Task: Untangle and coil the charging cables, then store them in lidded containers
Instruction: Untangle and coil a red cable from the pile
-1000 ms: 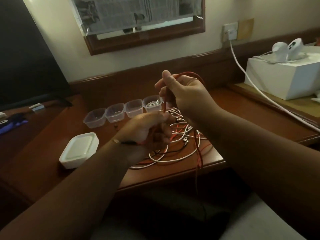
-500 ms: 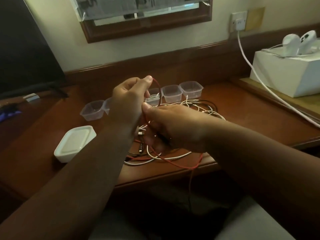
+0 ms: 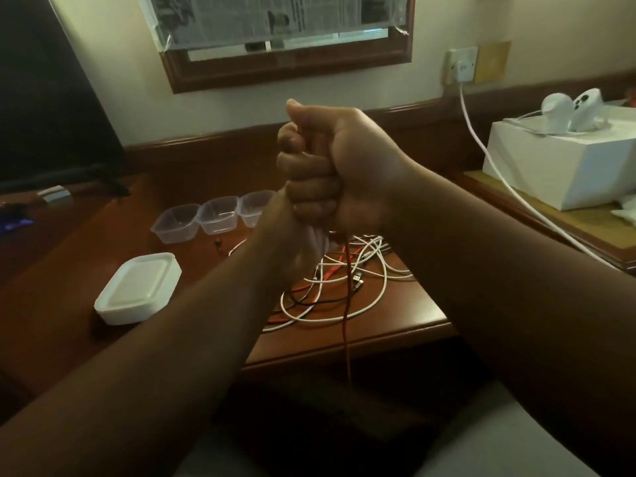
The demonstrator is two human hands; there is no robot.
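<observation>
Dim room: wooden desk [image 3: 395,325] against cream wall [image 3: 113,98].

Both forearms bare to the frame edge; no sleeves, watch or bracelet visible. Left hand [image 3: 296,242], about 9 o'clock of centre, mostly hidden behind the right; no ring discernible. Right hand [image 3: 344,173], about 12 o'clock of centre: knuckles and thumb bare, no ring, nails short. Light fabric over the lap at 6 o'clock.
</observation>
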